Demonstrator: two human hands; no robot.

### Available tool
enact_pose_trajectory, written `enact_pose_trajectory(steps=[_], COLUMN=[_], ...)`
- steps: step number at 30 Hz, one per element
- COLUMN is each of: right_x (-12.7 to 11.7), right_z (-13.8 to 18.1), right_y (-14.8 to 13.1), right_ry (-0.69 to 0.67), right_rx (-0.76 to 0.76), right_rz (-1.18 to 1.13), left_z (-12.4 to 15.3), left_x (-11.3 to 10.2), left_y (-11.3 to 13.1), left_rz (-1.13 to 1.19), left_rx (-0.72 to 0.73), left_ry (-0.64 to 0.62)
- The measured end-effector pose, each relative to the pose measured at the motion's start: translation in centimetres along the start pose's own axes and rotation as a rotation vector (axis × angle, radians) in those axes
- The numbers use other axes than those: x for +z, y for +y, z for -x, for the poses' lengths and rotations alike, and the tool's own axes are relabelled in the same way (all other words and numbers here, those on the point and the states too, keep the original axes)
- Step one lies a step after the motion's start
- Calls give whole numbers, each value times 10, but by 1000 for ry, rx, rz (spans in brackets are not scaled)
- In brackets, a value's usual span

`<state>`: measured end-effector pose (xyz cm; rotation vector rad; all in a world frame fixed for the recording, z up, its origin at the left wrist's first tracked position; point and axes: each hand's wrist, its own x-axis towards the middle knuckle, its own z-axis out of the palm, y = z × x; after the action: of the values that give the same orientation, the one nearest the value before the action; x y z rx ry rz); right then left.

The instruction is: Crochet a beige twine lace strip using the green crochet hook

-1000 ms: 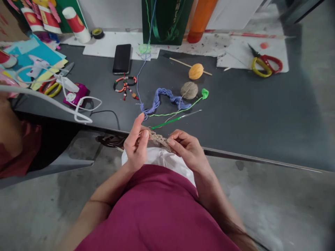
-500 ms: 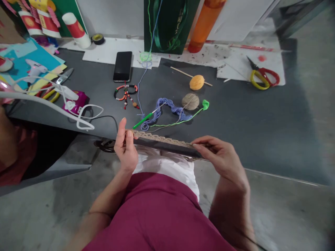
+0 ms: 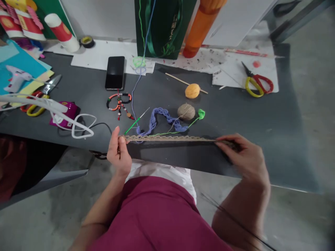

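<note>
A narrow beige crocheted strip is stretched nearly level above the table's front edge. My left hand pinches its left end between thumb and fingers. The right end is gripped in my right hand, where more of the strip is bunched and partly hidden. Just beyond the strip lies a purple crocheted strip, curved in waves. A green-handled crochet hook rests near my left hand. Behind the strips sit a beige yarn ball and a small bright green yarn bundle.
Farther back are an orange yarn ball on a stick, a phone, a beaded bracelet, scissors, an orange bottle and a dark green bag. White cables cross the left side near a glue gun.
My right hand has moved to the right, away from my left hand. A longer length of the beige strip now spans between them, pulled straighter.
</note>
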<state>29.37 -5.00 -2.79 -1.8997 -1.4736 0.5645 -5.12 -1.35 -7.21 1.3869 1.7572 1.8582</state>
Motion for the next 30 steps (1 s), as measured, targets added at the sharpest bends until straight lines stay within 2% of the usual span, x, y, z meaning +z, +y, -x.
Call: enact_pose_trajectory(steps=[4,6,8,12,14,16,20,23,27,30], right_x=[-2,-5,-9,-12,-10,-9,-13,-19,-21,-15], right_z=[2,5,7,9,10,11,17,21,24,23], right_y=[12,16,17,18,19,21,26,25,20,21], right_ry=[-106,-93,-3,268,332,302,81,-27,-58,1], right_rx=[-197,-219,-201,-173,-159,-163,-219,-225,-192,-186], right_rz=[77,131,195,248,241,218,174,172,189,230], left_z=[2,1,0,-2,-3,-4,-4,-4,-4,-5], left_x=[-4,-3,-1,4,6,6,7,6,5,5], left_y=[1,1,2,4,4,5,6,5,4,4], left_rz=[-63,-88,-101,-121,-136,-153,-152,-109,-79,-88], left_rx=[48,42,42,72,103,136,157,157,134,114], left_ry=[-63,-56,-30,-14,-12,-13,-37,-47,-49,-43])
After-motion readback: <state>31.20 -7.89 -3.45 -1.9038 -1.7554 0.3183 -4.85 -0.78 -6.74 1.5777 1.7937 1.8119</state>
